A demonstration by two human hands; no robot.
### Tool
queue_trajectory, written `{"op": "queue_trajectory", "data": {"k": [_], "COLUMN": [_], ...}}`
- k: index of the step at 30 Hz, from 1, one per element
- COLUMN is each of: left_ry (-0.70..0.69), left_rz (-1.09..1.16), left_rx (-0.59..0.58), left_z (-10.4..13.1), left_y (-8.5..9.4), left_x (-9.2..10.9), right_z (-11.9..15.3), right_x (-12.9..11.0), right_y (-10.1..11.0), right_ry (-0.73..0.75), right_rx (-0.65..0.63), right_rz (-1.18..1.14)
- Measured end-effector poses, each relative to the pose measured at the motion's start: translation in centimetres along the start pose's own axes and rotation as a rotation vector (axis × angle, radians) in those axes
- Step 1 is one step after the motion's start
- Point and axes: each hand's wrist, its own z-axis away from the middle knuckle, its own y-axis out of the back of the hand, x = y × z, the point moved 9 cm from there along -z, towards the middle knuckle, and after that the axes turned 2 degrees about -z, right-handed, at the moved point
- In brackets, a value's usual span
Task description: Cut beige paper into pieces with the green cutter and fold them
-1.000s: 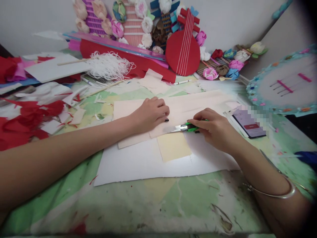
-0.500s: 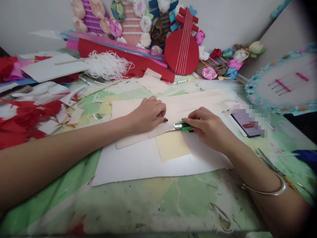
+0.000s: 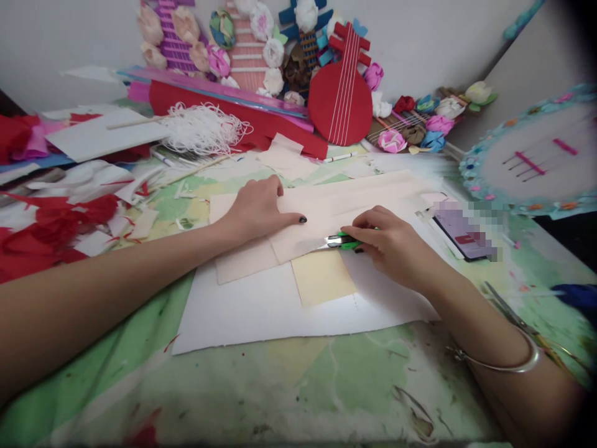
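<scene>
My right hand (image 3: 389, 242) grips a green and black utility knife (image 3: 342, 241), its blade out and pointing left along the lower edge of a cream sheet (image 3: 321, 214). On the left part of that sheet rests my left hand (image 3: 256, 208). Its thumb is stretched out toward the blade and its other fingers are bent, partly hidden, with nothing seen in them. Below the knife lies a pale yellow paper piece (image 3: 324, 278), on a large white board (image 3: 252, 311) under the cream sheet.
A phone (image 3: 464, 230) and scissors (image 3: 510, 311) lie at the right. White string (image 3: 205, 127), red scraps (image 3: 69, 218) and paper offcuts crowd the left. A red lute-shaped craft (image 3: 340, 99) and paper flowers lean against the wall. A flower-edged round fan (image 3: 536, 155) stands far right.
My left hand has slid left and slightly up over the cream sheet, its thumb now more stretched out. The knife in my right hand has shifted slightly to the left.
</scene>
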Motion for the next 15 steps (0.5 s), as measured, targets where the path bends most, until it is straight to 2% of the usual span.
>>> {"op": "queue_trajectory", "data": {"k": [3,5,9,12,15], "left_ry": [-0.022,-0.056,-0.187,-0.325,-0.398], "left_rz": [0.101,0.174,0.219,0.106,0.023], "left_rx": [-0.079,-0.074,0.094,0.211,0.277], "left_z": [-0.2,0.0,0.9,1.6,2.1], "left_y": [0.3,0.9,2.5,3.0,3.0], "left_x": [0.1,0.5,1.8,3.0,3.6], "right_z": [0.0,-0.1,-0.1,-0.1,-0.1], "right_x": [0.1,0.0,0.0,0.0,-0.1], "right_y": [-0.1,0.0,0.0,0.0,0.0], "right_ry": [-0.005,-0.005,-0.006,-0.003,-0.001], "right_rx": [-0.008,-0.009,-0.014,-0.015,-0.012], "right_rz": [0.002,0.000,-0.002,-0.005,-0.004]}}
